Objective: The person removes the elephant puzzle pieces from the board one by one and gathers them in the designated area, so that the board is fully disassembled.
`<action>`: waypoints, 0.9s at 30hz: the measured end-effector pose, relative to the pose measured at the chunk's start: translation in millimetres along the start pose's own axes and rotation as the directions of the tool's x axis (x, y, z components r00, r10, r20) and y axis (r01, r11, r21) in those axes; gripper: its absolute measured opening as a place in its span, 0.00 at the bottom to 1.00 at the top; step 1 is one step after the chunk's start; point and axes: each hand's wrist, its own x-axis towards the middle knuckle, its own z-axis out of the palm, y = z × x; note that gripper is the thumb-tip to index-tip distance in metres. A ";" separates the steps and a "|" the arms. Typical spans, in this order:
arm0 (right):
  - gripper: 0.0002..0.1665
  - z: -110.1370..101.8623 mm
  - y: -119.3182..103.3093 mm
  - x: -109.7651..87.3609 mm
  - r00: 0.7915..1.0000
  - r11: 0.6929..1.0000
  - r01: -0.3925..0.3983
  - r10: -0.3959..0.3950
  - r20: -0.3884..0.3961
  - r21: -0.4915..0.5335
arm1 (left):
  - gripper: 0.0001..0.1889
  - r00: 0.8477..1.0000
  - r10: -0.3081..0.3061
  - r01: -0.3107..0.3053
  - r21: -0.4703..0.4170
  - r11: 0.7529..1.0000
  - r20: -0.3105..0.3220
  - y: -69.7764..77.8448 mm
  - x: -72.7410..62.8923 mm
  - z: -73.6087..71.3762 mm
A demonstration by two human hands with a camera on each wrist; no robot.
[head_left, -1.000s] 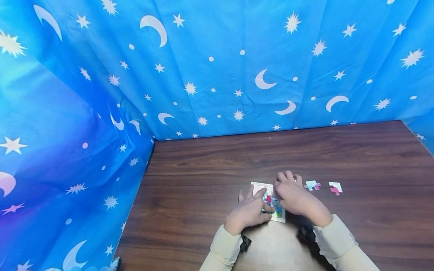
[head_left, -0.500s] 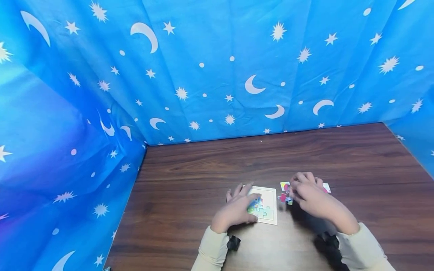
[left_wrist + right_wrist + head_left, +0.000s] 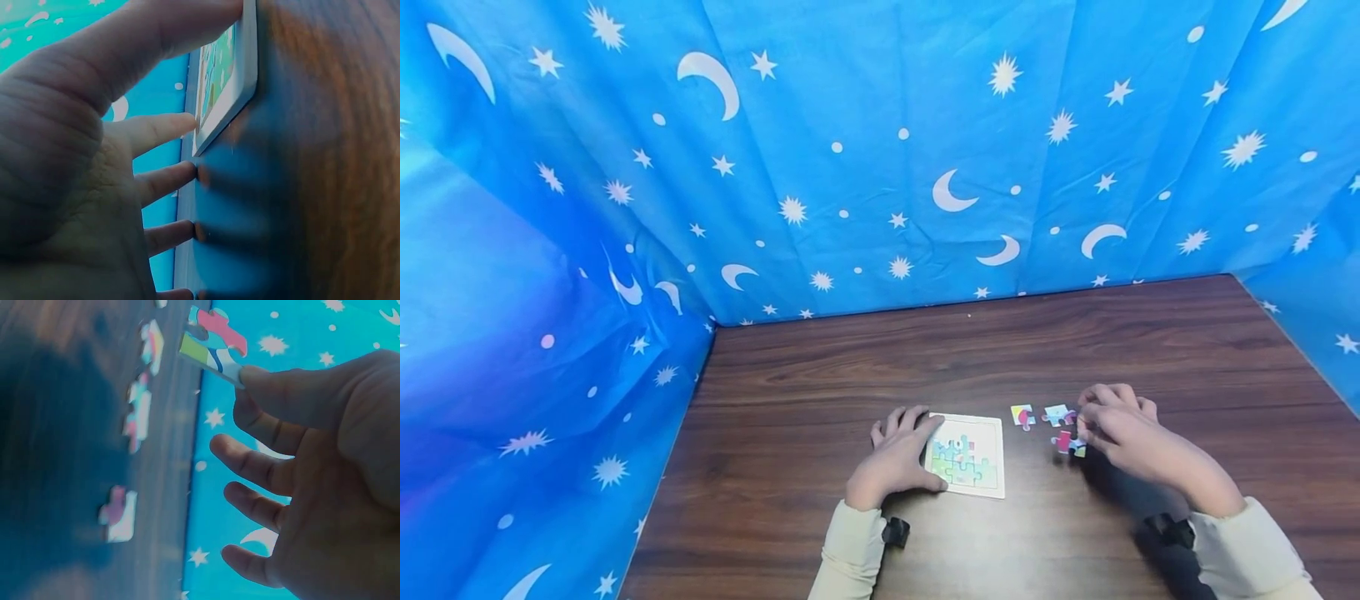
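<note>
My left hand (image 3: 898, 454) rests at the left edge of a pale square puzzle board (image 3: 988, 490), fingers spread and thumb along the lower left corner. In the left wrist view the thumb and index fingertip touch the board's rim (image 3: 240, 75). Several joined pieces (image 3: 957, 467) fill part of the board, its upper area bare. Out to the right, my right hand (image 3: 1131, 429) pinches a red, blue and green jigsaw piece (image 3: 212, 344) between thumb and index finger, tilted above the table. The other right fingers are loosely bent.
Between board and right hand lie a yellow-and-red jigsaw piece (image 3: 1021, 416) and a light blue one (image 3: 1057, 415). Another loose piece (image 3: 120, 515) shows in the right wrist view. A blue curtain (image 3: 850, 167) with stars and moons stands behind the dark wooden table (image 3: 820, 367).
My left hand has drawn back from over the board to its left edge. The right hand has moved right, away from the board, carrying the jigsaw piece. The view has shifted slightly.
</note>
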 end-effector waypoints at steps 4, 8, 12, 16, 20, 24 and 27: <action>0.14 2.4 16.3 -6.2 1.000 0.999 -0.030 0.030 -0.004 -0.018 | 0.49 1.000 -0.004 0.004 0.002 1.000 -0.004 1.1 0.3 2.7; 0.11 5.8 30.7 -13.6 0.999 0.998 -0.049 0.049 -0.018 -0.032 | 0.50 1.000 -0.008 0.008 0.008 1.000 -0.008 1.1 0.3 4.4; 0.17 5.6 41.7 -18.9 0.998 0.997 -0.064 0.064 -0.004 -0.038 | 0.49 1.000 -0.007 0.007 -0.004 1.000 -0.018 0.6 0.5 3.3; 0.21 5.9 49.7 -21.9 0.998 0.998 -0.065 0.065 0.012 -0.026 | 0.48 1.000 -0.008 0.007 -0.016 1.000 -0.021 -0.3 0.3 1.7; 0.22 9.2 55.3 -22.8 0.998 0.998 -0.059 0.058 -0.012 -0.031 | 0.49 1.000 -0.005 0.004 -0.029 1.000 -0.022 -1.6 0.5 3.5; 0.19 15.1 60.9 -24.1 0.997 0.995 -0.057 0.052 -0.065 -0.083 | 0.49 1.000 -0.007 0.006 -0.027 1.000 -0.017 -2.1 1.3 6.1; 0.18 19.3 65.0 -25.9 0.993 0.991 -0.058 0.045 -0.105 -0.124 | 0.49 1.000 -0.011 0.011 -0.017 1.000 -0.012 -1.5 2.6 6.3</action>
